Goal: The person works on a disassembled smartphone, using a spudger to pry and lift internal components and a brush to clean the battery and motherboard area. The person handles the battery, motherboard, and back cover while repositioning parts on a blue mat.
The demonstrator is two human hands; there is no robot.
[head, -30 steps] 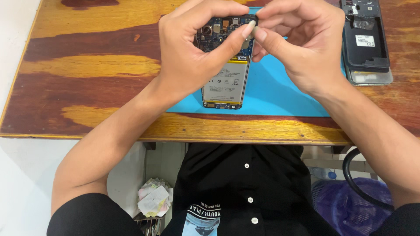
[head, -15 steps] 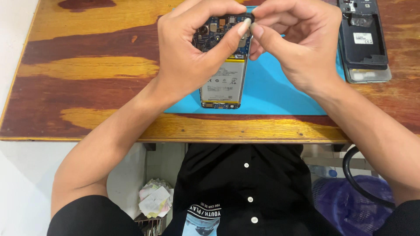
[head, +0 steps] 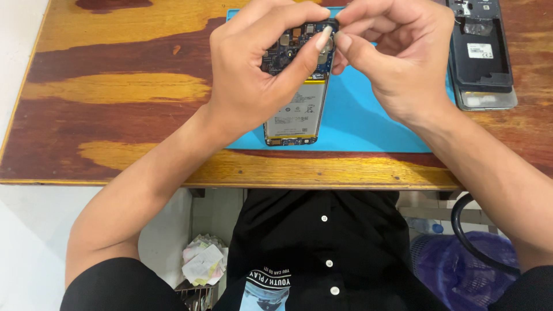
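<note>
Opened smartphone with its back cover off, blue circuit board and pale battery exposed point(head: 298, 92), held tilted just above the bright blue rubber work mat point(head: 368, 124). Left hand point(head: 253, 75) wrapped around the phone's upper half, thumb pressed across the circuit board. Right hand point(head: 397, 57) pinched shut at the phone's top right corner, fingertips point(head: 345, 40) meeting the left thumb there; whatever sat between them too small to tell. Lower end of the phone close over the mat's near edge. Mat laid on a streaked brown and yellow wooden tabletop point(head: 115, 92). Right of the mat, just beside its edge, a dark grey detached phone back shell with a silver frame point(head: 481, 57), flat on the tabletop.
</note>
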